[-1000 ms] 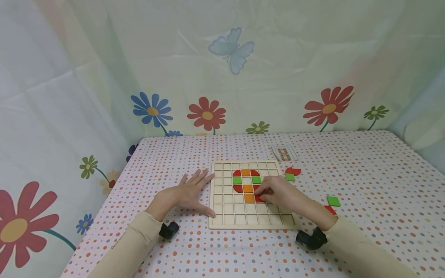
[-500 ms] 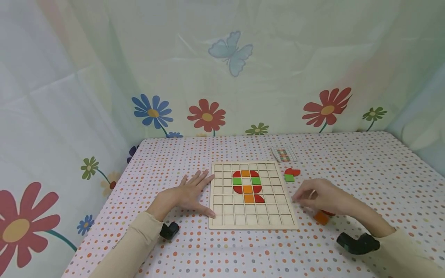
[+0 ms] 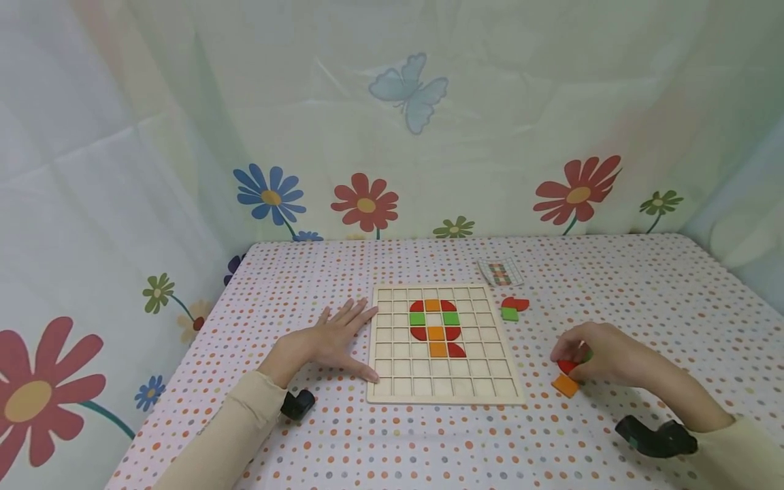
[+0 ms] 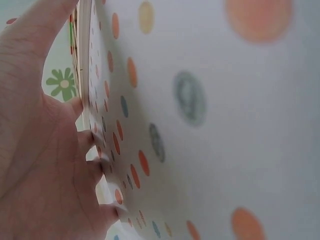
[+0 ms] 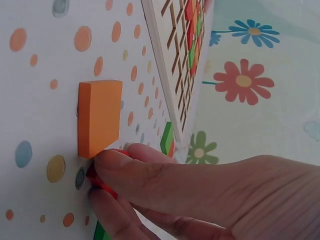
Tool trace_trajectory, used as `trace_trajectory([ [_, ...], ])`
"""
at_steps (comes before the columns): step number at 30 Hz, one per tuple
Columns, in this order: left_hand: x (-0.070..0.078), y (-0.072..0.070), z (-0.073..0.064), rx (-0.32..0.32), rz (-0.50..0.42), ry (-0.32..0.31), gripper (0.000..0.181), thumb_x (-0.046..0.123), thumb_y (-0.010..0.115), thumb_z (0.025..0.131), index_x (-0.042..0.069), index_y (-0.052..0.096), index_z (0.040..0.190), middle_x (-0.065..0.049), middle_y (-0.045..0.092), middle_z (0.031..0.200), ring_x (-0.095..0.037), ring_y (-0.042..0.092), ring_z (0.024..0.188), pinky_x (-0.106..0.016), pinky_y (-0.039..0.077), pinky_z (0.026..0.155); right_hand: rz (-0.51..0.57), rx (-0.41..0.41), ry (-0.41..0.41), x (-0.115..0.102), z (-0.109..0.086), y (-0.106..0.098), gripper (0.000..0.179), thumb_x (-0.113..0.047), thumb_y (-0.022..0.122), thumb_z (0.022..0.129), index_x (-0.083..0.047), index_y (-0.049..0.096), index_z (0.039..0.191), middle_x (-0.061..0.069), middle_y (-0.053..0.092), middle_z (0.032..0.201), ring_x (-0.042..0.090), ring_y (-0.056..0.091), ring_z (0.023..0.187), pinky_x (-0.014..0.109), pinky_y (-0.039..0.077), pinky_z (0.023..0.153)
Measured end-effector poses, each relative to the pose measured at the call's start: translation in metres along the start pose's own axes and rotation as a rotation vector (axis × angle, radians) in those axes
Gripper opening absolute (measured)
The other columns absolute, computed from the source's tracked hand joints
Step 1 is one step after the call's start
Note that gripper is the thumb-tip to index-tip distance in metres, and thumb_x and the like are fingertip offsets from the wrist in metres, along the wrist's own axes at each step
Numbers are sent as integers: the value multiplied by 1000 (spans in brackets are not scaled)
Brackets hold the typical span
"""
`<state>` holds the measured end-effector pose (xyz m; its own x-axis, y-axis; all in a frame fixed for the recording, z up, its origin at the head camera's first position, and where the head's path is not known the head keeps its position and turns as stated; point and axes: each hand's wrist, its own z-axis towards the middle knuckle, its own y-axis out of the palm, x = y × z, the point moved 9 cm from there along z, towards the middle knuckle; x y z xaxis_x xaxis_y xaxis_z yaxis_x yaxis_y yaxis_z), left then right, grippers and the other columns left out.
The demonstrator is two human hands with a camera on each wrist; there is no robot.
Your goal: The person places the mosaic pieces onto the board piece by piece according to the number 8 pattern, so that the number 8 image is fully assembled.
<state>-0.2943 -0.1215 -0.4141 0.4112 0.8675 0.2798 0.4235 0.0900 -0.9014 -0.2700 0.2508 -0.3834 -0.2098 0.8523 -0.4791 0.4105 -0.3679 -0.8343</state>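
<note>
My left hand [image 3: 331, 344] lies spread with straight fingers, its fingertips and thumb touching the left edge of the wooden grid board [image 3: 444, 399]. On the board, red rounded pieces, orange squares [image 3: 437, 349] and green squares [image 3: 450, 318] form a ring with an orange square and a red rounded piece [image 3: 456, 350] below it. To the board's right, my right hand [image 3: 603, 354] pinches a red piece [image 5: 102, 182] between thumb and fingers, low at the table; its full shape is hidden. Beside it lies an orange square tile [image 5: 100, 117]. A green tile [image 5: 101, 231] shows partly behind my fingers.
Past the board's right edge, another green square [image 3: 509, 314] lies against red rounded pieces [image 3: 517, 304]. A printed pattern card [image 3: 501, 272] rests behind them. The dotted cloth [image 3: 392, 449] covers the table, with a flowered curtain [image 3: 294, 102] behind.
My right hand has left the red rounded piece on the board and moved right to the loose pieces, where it now pinches a red one. My left hand stays put.
</note>
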Motion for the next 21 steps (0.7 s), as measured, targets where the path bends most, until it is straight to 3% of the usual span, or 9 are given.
trace_trajectory([
  [14, 1, -1, 1, -1, 1, -15, 122, 66, 79, 83, 18, 9, 170, -10, -1, 176, -32, -3, 162, -63, 4, 127, 23, -18, 30, 6, 1, 0, 21, 6, 83, 80, -4, 74, 96, -1, 66, 82, 18, 59, 77, 35, 53, 69],
  [21, 1, 0, 1, -5, -5, -21, 122, 66, 79, 83, 18, 9, 170, -10, -2, 176, -31, -4, 162, -63, 3, 127, 22, 45, -32, 4, 0, -3, 20, 4, 84, 80, -9, 72, 89, -3, 63, 79, 17, 56, 73, 28, 49, 62],
])
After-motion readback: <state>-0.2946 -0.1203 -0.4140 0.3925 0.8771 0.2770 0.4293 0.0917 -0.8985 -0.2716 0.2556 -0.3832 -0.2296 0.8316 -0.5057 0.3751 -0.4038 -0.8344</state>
